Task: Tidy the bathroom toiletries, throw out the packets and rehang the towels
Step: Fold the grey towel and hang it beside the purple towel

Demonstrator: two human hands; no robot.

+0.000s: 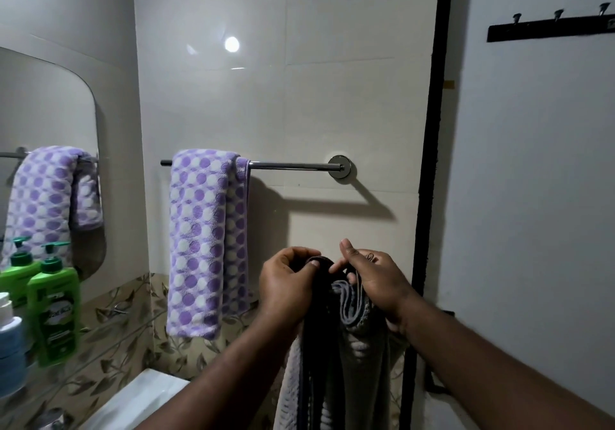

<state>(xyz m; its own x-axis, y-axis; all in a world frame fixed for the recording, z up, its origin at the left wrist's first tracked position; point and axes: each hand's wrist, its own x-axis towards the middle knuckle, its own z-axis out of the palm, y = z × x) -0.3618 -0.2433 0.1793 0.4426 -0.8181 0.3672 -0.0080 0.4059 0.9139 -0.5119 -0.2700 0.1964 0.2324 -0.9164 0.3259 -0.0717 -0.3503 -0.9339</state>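
Note:
A purple and white dotted towel point(206, 243) hangs folded over the left end of a chrome towel bar point(293, 165) on the tiled wall. Below the bar's bare right half, both my hands hold up a dark grey towel point(346, 356) that hangs down in folds. My left hand point(286, 283) grips its top edge with thumb and curled fingers. My right hand point(376, 280) pinches the edge beside it, index finger raised. The towel's lower part runs out of view at the bottom.
Two green pump bottles point(55, 306) and a blue and white bottle point(10, 343) stand on a glass shelf at left, under a mirror point(46, 123). A white basin edge point(133, 399) lies below. A black hook rail point(549, 27) is on the right wall.

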